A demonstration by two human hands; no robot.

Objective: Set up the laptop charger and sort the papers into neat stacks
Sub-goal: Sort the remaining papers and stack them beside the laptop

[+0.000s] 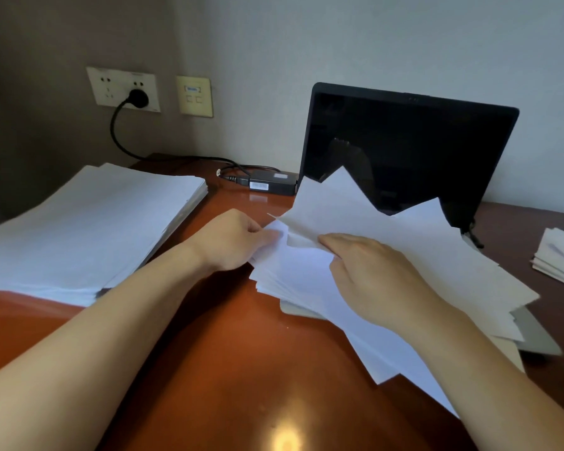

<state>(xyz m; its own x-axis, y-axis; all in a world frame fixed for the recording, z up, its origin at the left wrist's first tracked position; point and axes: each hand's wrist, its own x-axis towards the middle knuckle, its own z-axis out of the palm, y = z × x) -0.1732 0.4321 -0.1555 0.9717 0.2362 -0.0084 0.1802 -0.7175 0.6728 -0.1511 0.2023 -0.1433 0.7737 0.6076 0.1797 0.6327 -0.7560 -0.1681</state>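
On the glossy reddish desk [228,369] below a wall socket [123,89], left hand [232,239] and right hand [375,275] each grasp loose papers [355,209].

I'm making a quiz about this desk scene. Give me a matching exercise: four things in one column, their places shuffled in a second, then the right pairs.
1 plug
2 power adapter
3 tall paper stack
4 loose sheets

A held by left hand and right hand
B in the wall socket
C on the desk, left side
D just left of the laptop

Pairs: 1-B, 2-D, 3-C, 4-A
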